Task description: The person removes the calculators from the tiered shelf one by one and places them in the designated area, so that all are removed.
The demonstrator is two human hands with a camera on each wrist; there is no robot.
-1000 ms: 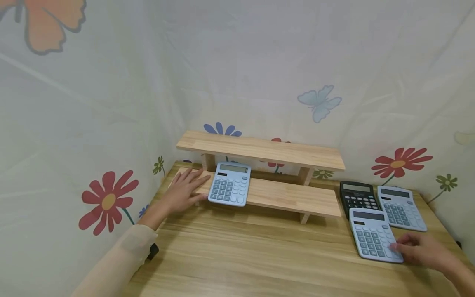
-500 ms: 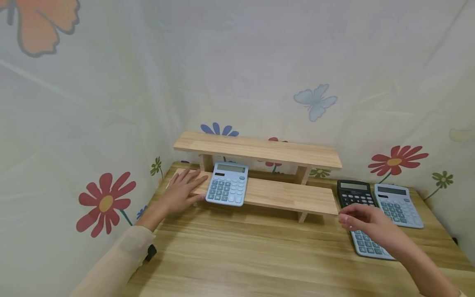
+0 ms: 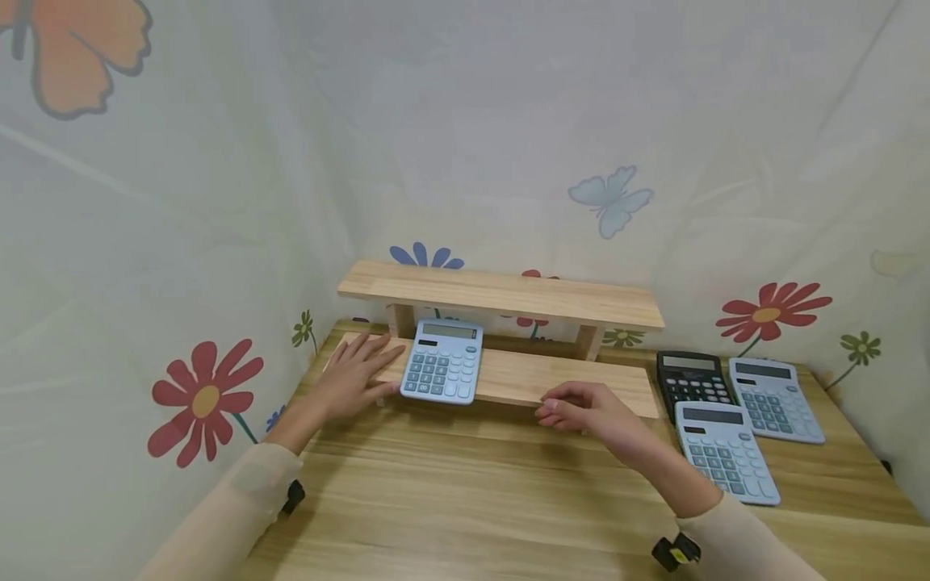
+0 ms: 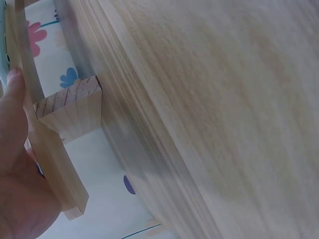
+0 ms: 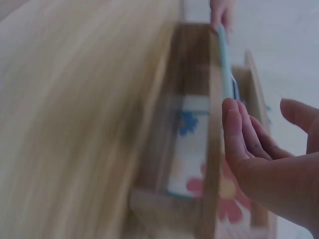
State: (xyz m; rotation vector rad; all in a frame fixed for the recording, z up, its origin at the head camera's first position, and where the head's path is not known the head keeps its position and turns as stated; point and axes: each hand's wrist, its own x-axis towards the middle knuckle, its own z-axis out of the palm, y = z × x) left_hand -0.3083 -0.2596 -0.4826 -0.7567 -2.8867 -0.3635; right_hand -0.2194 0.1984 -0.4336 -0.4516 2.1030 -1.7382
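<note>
A light blue calculator (image 3: 441, 361) lies on the lower tier (image 3: 538, 378) of a two-step wooden shelf, its display toward the back. My left hand (image 3: 352, 379) rests on the tier's left end with fingers spread, and the thumb touches the calculator's left edge, as the left wrist view also shows at the thumb (image 4: 15, 84). To the right, my right hand (image 3: 597, 415) is held by the tier's front edge, fingers loosely bent and holding nothing. In the right wrist view the hand (image 5: 274, 174) has its thumb apart from the fingers; the calculator (image 5: 225, 64) appears edge-on beyond them.
At the right of the wooden table (image 3: 465, 516) lie a black calculator (image 3: 693, 378) and two more light blue ones, a front calculator (image 3: 726, 452) and a back calculator (image 3: 776, 399). The shelf's upper tier (image 3: 501, 294) runs behind. A flowered curtain (image 3: 465, 145) surrounds the table.
My right hand has let go of the front light blue calculator at the right and moved left to the shelf's front edge. The left hand and the shelf's calculator have stayed put.
</note>
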